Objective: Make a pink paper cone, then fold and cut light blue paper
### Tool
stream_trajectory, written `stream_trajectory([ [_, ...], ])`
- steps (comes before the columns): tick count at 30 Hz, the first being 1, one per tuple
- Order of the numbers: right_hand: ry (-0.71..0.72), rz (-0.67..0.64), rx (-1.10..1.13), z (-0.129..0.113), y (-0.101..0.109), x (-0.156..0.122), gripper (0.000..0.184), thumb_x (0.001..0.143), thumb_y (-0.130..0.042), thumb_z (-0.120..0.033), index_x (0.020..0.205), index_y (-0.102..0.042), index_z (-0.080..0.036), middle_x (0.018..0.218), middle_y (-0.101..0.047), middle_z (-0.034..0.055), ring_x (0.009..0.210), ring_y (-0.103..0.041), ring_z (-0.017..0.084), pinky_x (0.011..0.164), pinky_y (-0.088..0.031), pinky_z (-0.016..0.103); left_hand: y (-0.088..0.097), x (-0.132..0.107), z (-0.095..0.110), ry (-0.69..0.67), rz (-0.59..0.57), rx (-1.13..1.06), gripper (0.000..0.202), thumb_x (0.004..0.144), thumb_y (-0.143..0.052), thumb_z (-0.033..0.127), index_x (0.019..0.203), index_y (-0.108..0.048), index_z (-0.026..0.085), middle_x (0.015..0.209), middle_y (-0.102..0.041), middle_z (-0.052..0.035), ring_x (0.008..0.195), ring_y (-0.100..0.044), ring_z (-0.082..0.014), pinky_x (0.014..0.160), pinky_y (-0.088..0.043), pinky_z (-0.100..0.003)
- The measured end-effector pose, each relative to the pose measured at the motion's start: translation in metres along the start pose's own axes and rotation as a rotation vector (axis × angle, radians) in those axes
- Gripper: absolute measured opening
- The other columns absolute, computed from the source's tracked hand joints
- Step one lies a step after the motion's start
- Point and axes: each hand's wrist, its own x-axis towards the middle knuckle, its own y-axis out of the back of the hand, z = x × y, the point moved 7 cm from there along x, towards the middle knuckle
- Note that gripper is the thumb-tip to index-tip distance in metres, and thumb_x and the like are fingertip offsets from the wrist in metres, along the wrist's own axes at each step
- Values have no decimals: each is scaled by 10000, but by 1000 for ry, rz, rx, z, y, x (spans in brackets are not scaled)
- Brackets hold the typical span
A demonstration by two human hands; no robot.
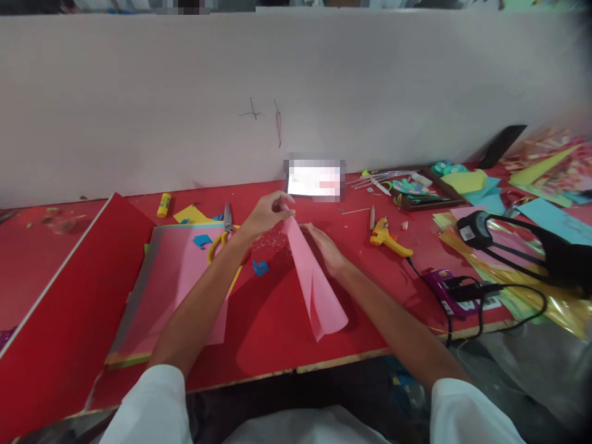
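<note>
A sheet of pink paper (314, 283) is rolled into a cone, its narrow tip up and its wide mouth toward me. My left hand (269, 213) pinches the cone at the tip, thumb and fingers closed on it. Along the cone's right side lies my right hand (324, 246), close to the upper part; its fingers are partly hidden behind the paper. Left of the cone is a small blue paper scrap (260, 267). Yellow-handled scissors (226, 227) rest beyond my left forearm, on a stack of pink sheets (176, 277).
A red board (69, 296) stands at the left as a divider. A glue stick (163, 205) lies near the white wall. On the right are a yellow glue gun (388, 238), a purple power strip (444, 293) with cords, a black headband-like device (546, 246) and coloured papers. A phone (314, 179) leans at the back.
</note>
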Motion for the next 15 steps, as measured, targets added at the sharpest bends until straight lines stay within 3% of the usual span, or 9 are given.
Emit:
stream_trajectory([
  [3,-82,-137,46,1,-13,-6,591,843,-775,-697,1181,-665,-225,1004,-769,65,779,-737,216,789,-647,413,3,2,-3,-18,36,93,241,783,-826,288,971,-707,193,749,-565,25,652,-532,-102,617,-413,-245],
  [6,-111,-231,31,4,-24,-12,571,783,-904,-513,1174,-606,-222,931,-763,37,697,-731,190,705,-638,366,5,2,1,-34,46,202,198,817,-799,314,951,-712,197,727,-587,20,641,-541,-114,619,-415,-256],
  [10,-138,-297,27,7,-30,-17,518,808,-885,-383,1187,-573,-216,804,-710,-19,594,-677,146,576,-562,282,20,0,16,-34,88,344,132,925,-716,323,929,-752,197,641,-626,15,587,-577,-128,638,-440,-272],
  [12,-139,-331,21,7,-32,-19,507,819,-865,-372,1201,-572,-216,789,-697,-27,578,-662,142,558,-539,275,36,0,26,-35,167,308,113,931,-729,290,893,-764,189,636,-664,1,599,-630,-140,651,-472,-267],
  [15,-137,-358,30,7,-33,-20,492,825,-841,-380,1201,-566,-221,802,-689,-26,575,-646,139,563,-522,283,61,-2,32,-50,364,71,120,922,-776,264,837,-751,183,625,-668,-10,603,-665,-135,656,-510,-235],
])
